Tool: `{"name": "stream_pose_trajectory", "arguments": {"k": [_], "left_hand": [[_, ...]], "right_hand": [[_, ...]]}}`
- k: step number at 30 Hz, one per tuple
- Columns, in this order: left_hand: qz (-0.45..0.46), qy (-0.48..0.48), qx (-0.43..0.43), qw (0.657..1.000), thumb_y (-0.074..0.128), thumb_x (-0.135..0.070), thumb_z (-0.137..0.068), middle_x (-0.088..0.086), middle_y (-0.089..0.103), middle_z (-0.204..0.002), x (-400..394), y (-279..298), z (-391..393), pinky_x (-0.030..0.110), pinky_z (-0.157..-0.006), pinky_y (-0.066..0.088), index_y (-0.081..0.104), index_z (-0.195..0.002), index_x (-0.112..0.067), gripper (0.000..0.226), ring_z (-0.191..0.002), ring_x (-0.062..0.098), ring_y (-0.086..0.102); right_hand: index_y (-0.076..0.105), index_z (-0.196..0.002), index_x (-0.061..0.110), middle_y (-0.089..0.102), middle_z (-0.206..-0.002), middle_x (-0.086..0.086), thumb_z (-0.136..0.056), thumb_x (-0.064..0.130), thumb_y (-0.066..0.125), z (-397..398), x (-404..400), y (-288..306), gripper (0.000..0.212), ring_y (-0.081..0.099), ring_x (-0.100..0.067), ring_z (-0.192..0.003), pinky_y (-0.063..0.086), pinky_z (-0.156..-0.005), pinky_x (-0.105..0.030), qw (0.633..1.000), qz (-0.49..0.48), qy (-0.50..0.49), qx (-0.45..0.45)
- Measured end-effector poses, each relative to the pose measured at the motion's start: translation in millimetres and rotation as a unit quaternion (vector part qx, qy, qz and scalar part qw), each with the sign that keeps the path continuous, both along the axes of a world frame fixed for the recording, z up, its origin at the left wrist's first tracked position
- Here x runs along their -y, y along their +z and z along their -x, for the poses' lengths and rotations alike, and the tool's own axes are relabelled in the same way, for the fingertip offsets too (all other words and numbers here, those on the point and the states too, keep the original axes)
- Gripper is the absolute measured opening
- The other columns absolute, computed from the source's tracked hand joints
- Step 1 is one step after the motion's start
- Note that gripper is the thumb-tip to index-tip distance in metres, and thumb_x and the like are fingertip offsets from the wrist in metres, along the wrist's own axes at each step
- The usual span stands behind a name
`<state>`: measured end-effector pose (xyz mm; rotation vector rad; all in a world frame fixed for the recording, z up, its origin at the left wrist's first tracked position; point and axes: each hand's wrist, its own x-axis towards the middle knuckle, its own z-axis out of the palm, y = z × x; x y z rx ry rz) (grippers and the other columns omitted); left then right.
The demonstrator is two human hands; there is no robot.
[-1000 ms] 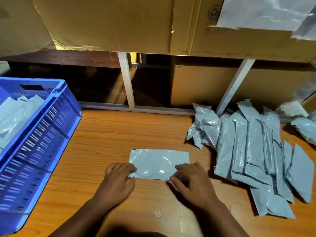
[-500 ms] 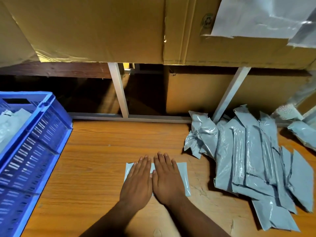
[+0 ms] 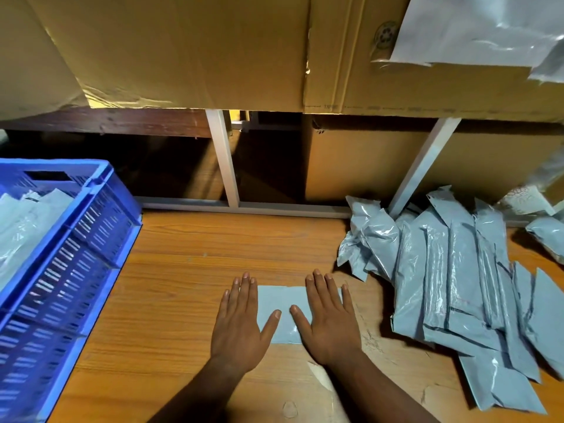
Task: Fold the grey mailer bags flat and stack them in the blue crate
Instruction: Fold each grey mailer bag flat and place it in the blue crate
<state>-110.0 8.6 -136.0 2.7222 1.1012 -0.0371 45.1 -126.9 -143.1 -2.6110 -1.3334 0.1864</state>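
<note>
A folded grey mailer bag (image 3: 285, 303) lies flat on the wooden table (image 3: 189, 264) in front of me. My left hand (image 3: 241, 325) presses its left edge with straight fingers, palm down. My right hand (image 3: 331, 322) presses the bag's right side the same way. The bag's middle shows between my thumbs. A pile of unfolded grey mailer bags (image 3: 451, 285) lies to the right. The blue crate (image 3: 64, 261) stands at the left with several folded bags (image 3: 24, 227) inside.
Large cardboard boxes (image 3: 183, 50) stand on a shelf above and behind the table. White metal frame posts (image 3: 222, 157) rise at the table's back edge. A grey bag (image 3: 476, 29) hangs on a box at the top right. More packets (image 3: 546, 233) lie far right.
My hands went from gripping the bag's near corners to pressing side by side on its middle. They have now slid apart toward its left and right edges.
</note>
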Motion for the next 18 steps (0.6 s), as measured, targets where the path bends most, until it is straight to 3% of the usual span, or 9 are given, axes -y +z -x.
{"name": "stream_pose_trajectory", "arguments": {"k": [8,13,15,16,18], "left_hand": [[0.033,-0.01,0.007,0.999,-0.021,-0.08,-0.085,-0.01,-0.032,-0.162,-6,2,7,0.035,-0.123,-0.013,-0.024,-0.156,-0.026,0.089,-0.153,0.014,-0.027],[0.043,-0.039,0.002,0.998,-0.032,-0.074,-0.079,-0.01,-0.024,-0.165,-20,8,21,0.029,-0.121,-0.015,-0.016,-0.16,-0.027,0.095,-0.155,0.014,-0.02],[0.037,-0.043,0.005,0.998,-0.012,-0.068,-0.092,-0.005,0.0,-0.171,-24,19,16,0.037,-0.124,0.007,0.007,-0.164,-0.02,0.088,-0.158,0.019,0.002],[0.034,-0.034,0.022,0.999,0.007,-0.059,-0.101,-0.002,0.019,-0.169,-27,24,13,0.041,-0.121,0.02,0.022,-0.163,-0.019,0.074,-0.155,0.022,0.018],[0.026,-0.019,0.071,0.997,0.041,-0.038,-0.108,0.0,0.05,-0.151,-35,30,7,0.045,-0.107,0.034,0.045,-0.153,-0.023,0.048,-0.139,0.028,0.045]], "right_hand": [[0.001,-0.165,0.023,-0.006,-0.172,0.005,-0.104,0.066,0.009,-11,20,3,0.075,-0.013,-0.014,-0.158,-0.012,-0.126,-0.039,0.999,-0.002,-0.043,-0.015],[-0.002,-0.166,0.02,-0.006,-0.173,0.0,-0.096,0.07,-0.008,-18,33,12,0.086,-0.008,-0.02,-0.16,-0.009,-0.127,-0.041,0.998,0.041,-0.049,-0.026],[0.021,-0.164,0.014,0.016,-0.171,-0.008,-0.096,0.069,0.01,-19,27,25,0.088,0.018,-0.032,-0.157,0.018,-0.126,-0.049,0.999,0.034,-0.037,-0.018],[0.034,-0.158,0.012,0.03,-0.166,-0.01,-0.096,0.066,0.025,-20,24,33,0.083,0.032,-0.035,-0.149,0.031,-0.119,-0.05,0.999,0.019,-0.025,-0.018],[0.048,-0.146,0.014,0.047,-0.152,-0.009,-0.093,0.058,0.048,-20,16,48,0.069,0.046,-0.03,-0.135,0.042,-0.107,-0.044,0.998,-0.026,0.015,-0.052]]}}
